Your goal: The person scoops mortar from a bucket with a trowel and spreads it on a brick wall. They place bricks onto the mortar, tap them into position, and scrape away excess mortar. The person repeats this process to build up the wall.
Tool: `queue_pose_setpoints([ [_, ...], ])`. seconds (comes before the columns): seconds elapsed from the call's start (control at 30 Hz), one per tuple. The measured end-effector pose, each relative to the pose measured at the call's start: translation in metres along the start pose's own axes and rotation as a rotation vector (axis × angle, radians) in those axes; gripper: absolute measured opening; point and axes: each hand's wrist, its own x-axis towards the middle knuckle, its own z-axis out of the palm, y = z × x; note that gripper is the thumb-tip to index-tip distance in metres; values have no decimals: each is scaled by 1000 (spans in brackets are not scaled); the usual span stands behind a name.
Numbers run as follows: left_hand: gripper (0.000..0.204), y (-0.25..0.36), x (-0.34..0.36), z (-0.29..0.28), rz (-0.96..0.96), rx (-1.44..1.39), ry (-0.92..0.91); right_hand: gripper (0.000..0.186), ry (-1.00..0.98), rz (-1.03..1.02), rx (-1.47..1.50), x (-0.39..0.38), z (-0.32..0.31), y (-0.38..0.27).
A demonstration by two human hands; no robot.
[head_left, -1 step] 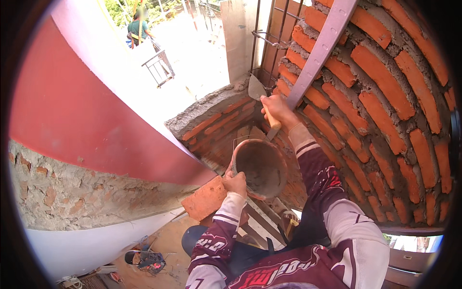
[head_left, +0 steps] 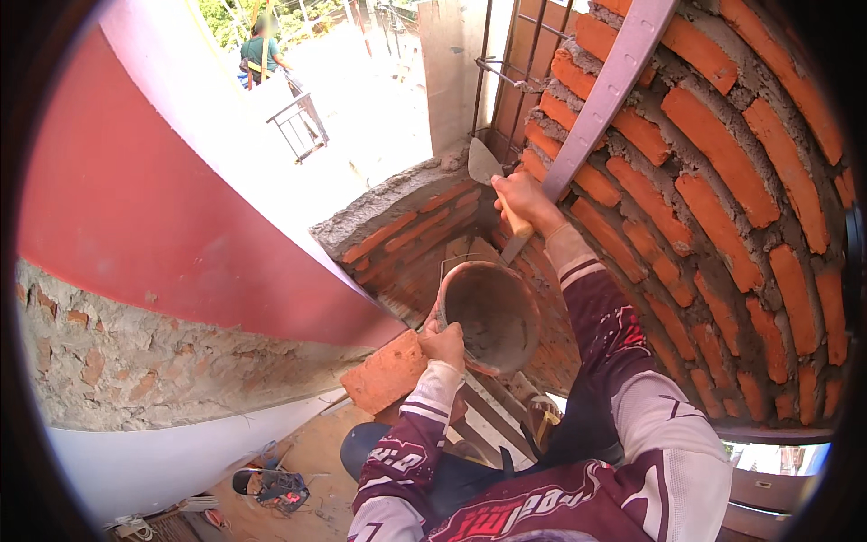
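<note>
Head view | trowel (head_left: 492, 176) gripped in closed right hand (head_left: 524, 200) by brick wall (head_left: 722, 199) | bucket (head_left: 488, 316) rim pinched by left hand (head_left: 444, 345)

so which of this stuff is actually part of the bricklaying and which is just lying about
In use:
- trowel in the right hand
- mortar bucket, rim gripped by the left hand
- loose brick by the left hand
- brick wall with metal straightedge

Lying about:
- power tool on the floor below
- metal railing in the distance
</note>
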Motion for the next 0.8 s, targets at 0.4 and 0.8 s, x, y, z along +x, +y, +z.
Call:
queue_pose_setpoints([
  [0.4, 46, 7, 1, 11, 75, 50, -13, 35, -212, 298, 233, 45, 5, -30],
  [0.8, 49, 6, 2, 11, 19, 147, -58, 51, 59, -127, -910, 29, 29, -45],
])
